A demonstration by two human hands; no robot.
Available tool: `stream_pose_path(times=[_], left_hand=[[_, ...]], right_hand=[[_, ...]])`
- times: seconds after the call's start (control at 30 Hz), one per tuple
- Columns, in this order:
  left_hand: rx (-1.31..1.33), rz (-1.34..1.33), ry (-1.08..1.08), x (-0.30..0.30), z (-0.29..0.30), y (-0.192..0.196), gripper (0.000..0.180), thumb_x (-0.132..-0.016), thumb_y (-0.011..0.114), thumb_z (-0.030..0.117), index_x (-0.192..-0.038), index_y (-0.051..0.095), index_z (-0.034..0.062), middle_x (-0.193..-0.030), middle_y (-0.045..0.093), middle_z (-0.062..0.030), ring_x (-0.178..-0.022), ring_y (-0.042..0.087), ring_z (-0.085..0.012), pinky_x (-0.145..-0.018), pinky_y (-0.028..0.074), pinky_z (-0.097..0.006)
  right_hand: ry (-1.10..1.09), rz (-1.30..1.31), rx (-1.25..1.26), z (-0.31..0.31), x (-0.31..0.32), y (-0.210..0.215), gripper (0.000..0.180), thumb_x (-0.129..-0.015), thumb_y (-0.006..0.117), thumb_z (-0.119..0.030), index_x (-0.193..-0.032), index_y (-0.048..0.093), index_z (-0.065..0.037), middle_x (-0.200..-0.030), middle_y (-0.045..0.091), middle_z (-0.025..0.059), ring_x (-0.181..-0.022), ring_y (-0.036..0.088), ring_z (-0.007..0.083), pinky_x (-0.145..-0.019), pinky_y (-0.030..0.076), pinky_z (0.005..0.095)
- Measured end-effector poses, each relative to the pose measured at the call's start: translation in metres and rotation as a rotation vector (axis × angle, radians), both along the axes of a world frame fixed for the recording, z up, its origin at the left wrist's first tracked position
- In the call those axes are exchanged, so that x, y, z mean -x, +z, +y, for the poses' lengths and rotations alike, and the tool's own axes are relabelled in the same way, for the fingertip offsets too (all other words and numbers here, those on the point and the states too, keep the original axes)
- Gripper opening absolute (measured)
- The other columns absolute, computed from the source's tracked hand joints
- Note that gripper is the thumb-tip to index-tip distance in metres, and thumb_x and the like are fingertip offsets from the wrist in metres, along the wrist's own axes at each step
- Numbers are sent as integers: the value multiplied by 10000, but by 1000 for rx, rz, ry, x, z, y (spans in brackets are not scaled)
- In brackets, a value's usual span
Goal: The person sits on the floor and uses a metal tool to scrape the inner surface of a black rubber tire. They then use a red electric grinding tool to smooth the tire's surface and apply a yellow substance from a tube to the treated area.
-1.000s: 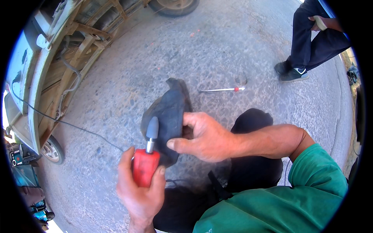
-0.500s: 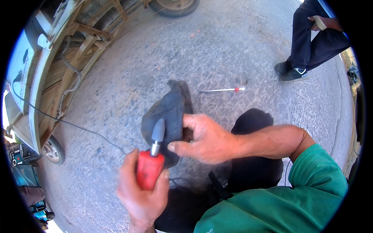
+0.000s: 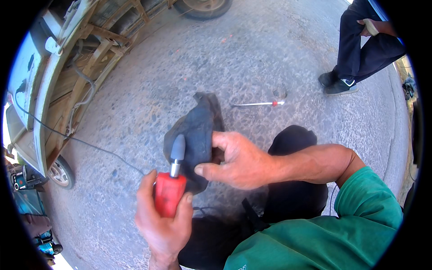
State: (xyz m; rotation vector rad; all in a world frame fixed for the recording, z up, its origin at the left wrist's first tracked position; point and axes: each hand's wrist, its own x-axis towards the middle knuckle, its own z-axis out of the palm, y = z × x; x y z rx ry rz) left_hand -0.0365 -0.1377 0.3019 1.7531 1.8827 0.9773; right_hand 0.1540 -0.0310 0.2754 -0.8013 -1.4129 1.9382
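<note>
Your left hand point(image 3: 164, 220) gripped a red-handled buffing tool point(image 3: 173, 180). Your right hand point(image 3: 240, 162) pinched a black rubber tube point(image 3: 195, 130). Best kept the tip flat against the rubber.

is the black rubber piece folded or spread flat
Folded: the black rubber piece is bunched in the right hand, doubled over itself.

Red grinder body point(image 3: 169, 194): matt plastic, bright metal collet, dull grey stone tip point(image 3: 178, 147); black tube piece point(image 3: 194, 140): matt rubber, creased; ground point(image 3: 252, 58): rough speckled concrete; sleeve point(image 3: 324, 234): green cloth; rod point(image 3: 256, 104) on ground: shiny metal.
</note>
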Motion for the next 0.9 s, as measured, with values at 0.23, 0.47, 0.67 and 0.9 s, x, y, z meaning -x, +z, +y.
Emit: stream_pose_path(times=[0.23,0.47,0.67,0.9], left_hand=[[6,2,-7,-2,-1,1,687,-752,838,79,-1352,531,-55,-1103,672,-222,-958,700,-328,-866,556,-404],[-55,-16,54,1,-1,-2,686,-755,824,56,-1362,524,-55,-1140,657,-229,-1017,683,-339,-915,538,-410],[-35,-21,77,2,0,0,681,-752,818,50,-1359,527,-53,-1150,655,-232,-1026,683,-344,-919,538,-414],[-35,0,78,1,0,2,668,-753,817,55,-1350,535,-48,-1144,657,-228,-1020,686,-336,-905,544,-407]], right_hand=[[8,18,12,1,1,1,314,-896,637,-10,-1206,622,38,-1075,704,110,-1016,651,149,-917,541,330],[76,-2,41,5,-3,2,339,-943,666,-10,-1267,580,40,-1161,672,83,-1115,632,149,-1017,529,360],[70,32,116,5,-3,-4,356,-939,673,-14,-1275,565,35,-1194,658,86,-1137,626,158,-1025,526,362],[34,27,70,4,-2,-2,338,-900,661,-59,-1201,599,80,-1103,702,146,-1041,662,173,-948,541,341]])
